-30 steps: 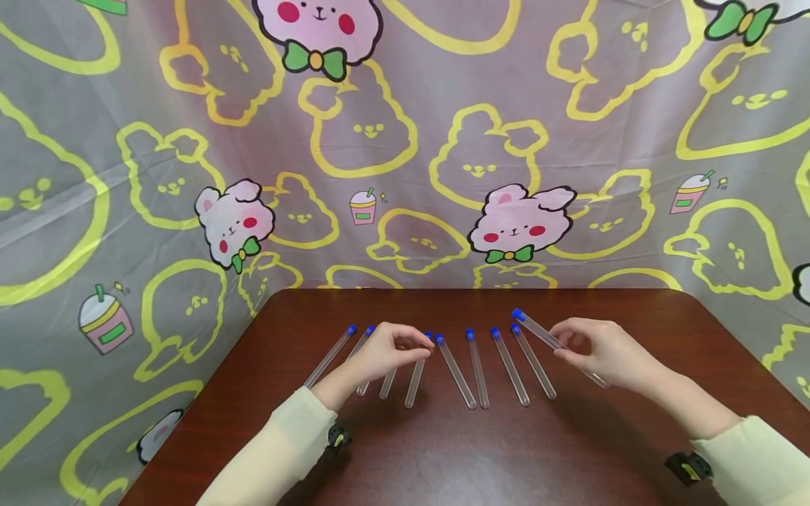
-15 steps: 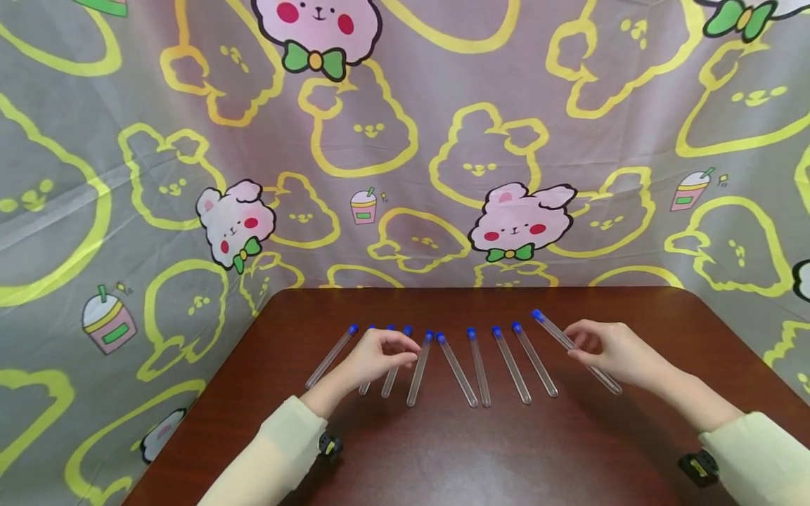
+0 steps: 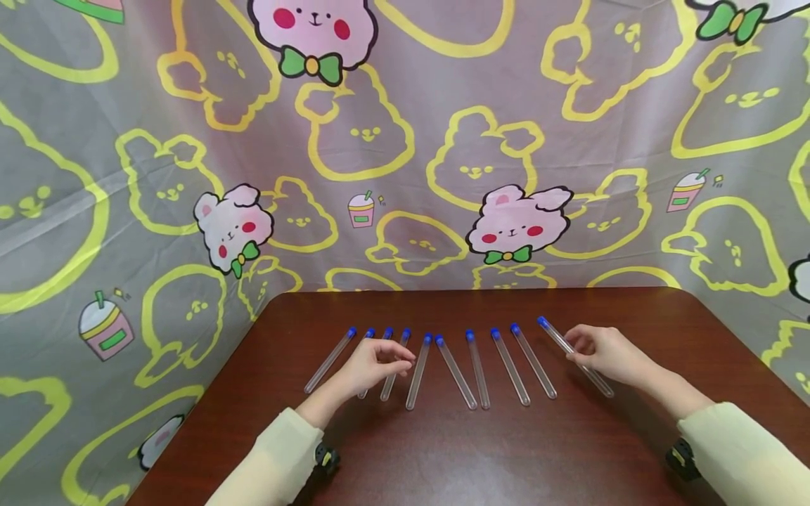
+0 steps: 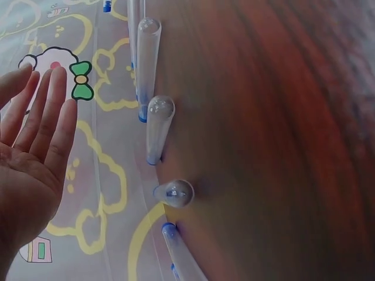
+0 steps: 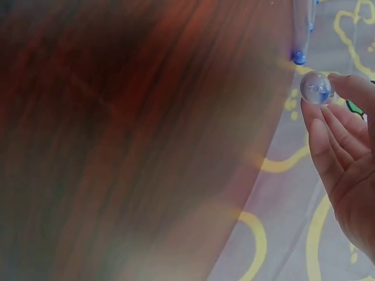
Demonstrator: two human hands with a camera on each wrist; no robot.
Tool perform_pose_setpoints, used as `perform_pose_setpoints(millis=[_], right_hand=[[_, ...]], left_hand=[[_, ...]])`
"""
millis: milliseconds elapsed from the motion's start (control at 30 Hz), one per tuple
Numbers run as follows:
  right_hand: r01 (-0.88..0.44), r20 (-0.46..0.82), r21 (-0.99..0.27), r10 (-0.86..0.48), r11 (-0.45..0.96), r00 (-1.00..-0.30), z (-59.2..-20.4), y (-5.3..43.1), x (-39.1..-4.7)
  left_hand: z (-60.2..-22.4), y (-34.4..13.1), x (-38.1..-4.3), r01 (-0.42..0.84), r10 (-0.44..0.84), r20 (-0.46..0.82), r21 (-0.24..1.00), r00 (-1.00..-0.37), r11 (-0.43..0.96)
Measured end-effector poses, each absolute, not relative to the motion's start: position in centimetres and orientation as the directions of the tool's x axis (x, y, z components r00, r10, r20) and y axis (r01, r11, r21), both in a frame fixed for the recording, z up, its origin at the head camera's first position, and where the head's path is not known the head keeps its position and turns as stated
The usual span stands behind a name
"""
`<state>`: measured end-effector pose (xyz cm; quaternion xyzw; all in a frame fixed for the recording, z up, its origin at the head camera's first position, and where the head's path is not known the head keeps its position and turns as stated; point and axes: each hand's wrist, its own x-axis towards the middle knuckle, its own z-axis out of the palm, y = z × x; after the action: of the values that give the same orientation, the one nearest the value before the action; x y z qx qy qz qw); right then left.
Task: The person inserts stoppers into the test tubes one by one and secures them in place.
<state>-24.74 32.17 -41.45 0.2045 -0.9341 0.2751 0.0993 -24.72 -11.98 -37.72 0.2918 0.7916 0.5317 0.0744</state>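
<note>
On the right side of the head view, my right hand pinches a clear test tube with a blue cap, near its middle. The cap points to the far left. In the right wrist view, the rounded end of this test tube faces the camera, between thumb and fingers of the right hand. My left hand hovers over the tubes on the left and holds nothing. Its fingers are loosely extended, as the left hand also shows in the left wrist view. It partly hides a test tube.
Several capped test tubes lie fanned in a row, among them a leftmost tube, a middle tube and a tube beside the right hand. The brown table meets a patterned cloth behind and at the left.
My right hand has moved right and then lowered slightly with its test tube, now just right of the row. My left hand has drifted left and down, uncovering several blue caps.
</note>
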Motion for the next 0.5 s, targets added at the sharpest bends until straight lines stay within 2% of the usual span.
perform_pose_setpoints(millis=[267, 500], right_hand=[[-0.394, 0.22, -0.5, -0.327, 0.771, -0.919, -41.8, 32.0, -25.3], [-0.344, 0.134, -0.536, -0.325, 0.771, -0.936, -41.9, 31.6, -25.6]], left_hand=[[-37.9, -13.2, -24.9, 0.42, 0.54, 0.21, 0.856, -0.815, 0.301], [-37.8, -14.4, -24.8, 0.404, 0.485, 0.206, 0.845, -0.85, 0.351]])
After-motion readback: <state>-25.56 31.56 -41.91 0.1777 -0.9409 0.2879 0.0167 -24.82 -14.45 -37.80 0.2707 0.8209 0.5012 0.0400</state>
